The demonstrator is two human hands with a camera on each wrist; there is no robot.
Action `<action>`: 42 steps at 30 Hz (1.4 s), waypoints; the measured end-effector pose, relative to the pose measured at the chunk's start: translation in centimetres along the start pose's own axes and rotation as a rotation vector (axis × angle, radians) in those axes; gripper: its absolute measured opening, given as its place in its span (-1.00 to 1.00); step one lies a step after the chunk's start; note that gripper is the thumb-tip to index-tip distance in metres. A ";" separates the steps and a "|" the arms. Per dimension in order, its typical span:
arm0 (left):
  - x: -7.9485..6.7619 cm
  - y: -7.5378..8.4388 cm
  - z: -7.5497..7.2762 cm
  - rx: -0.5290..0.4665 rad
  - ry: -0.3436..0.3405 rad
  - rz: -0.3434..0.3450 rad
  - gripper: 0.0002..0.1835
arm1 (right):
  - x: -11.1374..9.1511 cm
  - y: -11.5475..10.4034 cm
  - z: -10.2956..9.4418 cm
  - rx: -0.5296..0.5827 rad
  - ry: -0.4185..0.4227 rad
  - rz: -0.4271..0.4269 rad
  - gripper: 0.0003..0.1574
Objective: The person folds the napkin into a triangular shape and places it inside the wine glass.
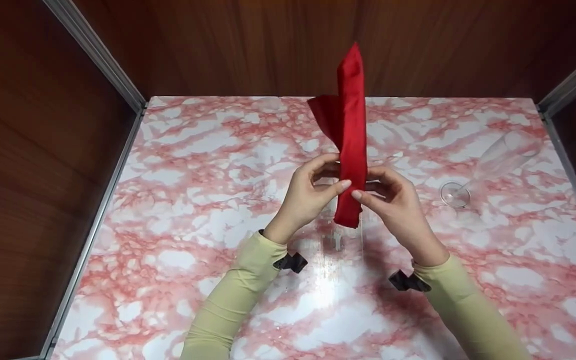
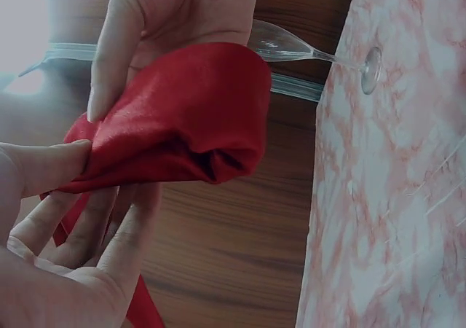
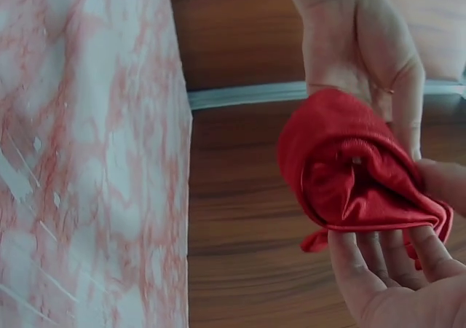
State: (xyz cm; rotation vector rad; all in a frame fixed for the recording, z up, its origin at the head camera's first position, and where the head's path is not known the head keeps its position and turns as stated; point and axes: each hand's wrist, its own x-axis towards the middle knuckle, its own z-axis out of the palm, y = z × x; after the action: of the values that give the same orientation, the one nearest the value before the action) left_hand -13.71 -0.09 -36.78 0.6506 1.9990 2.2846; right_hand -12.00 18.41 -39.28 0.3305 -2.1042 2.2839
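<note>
A folded red satin napkin (image 1: pixel 353 130) is held up lengthwise between both hands above the table. My left hand (image 1: pixel 308 195) pinches its left edge, thumb in front and fingers behind. On the opposite edge my right hand (image 1: pixel 398 200) grips it the same way, the two thumbs close together near the lower end. A loose flap sticks out to the upper left. In the left wrist view the bottom of the napkin (image 2: pixel 189 116) looks rounded, with a tucked fold. The right wrist view shows rolled layers inside the napkin (image 3: pixel 328 138), open at the end.
A clear champagne flute (image 1: pixel 500 160) stands on the right side of the marbled red-and-white table (image 1: pixel 178 260). Dark wood panels (image 1: pixel 248 45) with metal edge strips enclose the table at the back and sides.
</note>
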 end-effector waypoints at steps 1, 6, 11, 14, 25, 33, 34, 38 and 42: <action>0.1 -0.1 0.0 -0.008 -0.003 -0.009 -0.57 | 0.0 0.0 0.0 0.007 0.012 -0.004 -0.55; 0.8 -1.9 -0.5 -0.015 -0.011 -0.097 -0.57 | 0.1 0.3 0.0 0.017 -0.002 -0.039 -0.60; 1.0 -2.2 -0.9 -0.006 -0.025 -0.173 -0.65 | 0.1 0.7 -0.1 0.004 -0.060 -0.057 -0.63; 1.1 -2.2 -0.9 -0.062 -0.014 -0.196 -0.62 | 0.1 0.8 -0.1 -0.014 -0.071 -0.060 -0.63; 1.1 -2.3 -1.2 -0.250 -0.032 -0.172 -0.44 | 0.1 1.0 0.0 -0.068 -0.095 -0.056 -0.64; 1.2 -2.3 -1.6 -0.200 -0.080 -0.097 -0.33 | 0.0 1.0 0.2 -0.052 -0.088 -0.041 -0.65; 1.1 -2.2 -1.6 -0.197 -0.091 -0.092 -0.31 | 0.0 0.9 0.3 -0.048 -0.085 -0.043 -0.65; 1.0 -2.3 -1.8 -0.172 -0.131 -0.085 -0.23 | 0.0 0.9 0.2 -0.042 -0.091 -0.061 -0.64; 1.1 -2.6 -2.0 -0.142 -0.145 -0.078 -0.19 | 0.0 0.9 0.3 -0.051 -0.100 -0.068 -0.64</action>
State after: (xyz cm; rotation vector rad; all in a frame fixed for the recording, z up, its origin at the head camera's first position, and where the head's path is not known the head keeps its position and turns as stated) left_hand -15.98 -1.17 -39.13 0.6916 1.7491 2.2385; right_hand -12.09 18.05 -40.16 0.5164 -2.1563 2.2159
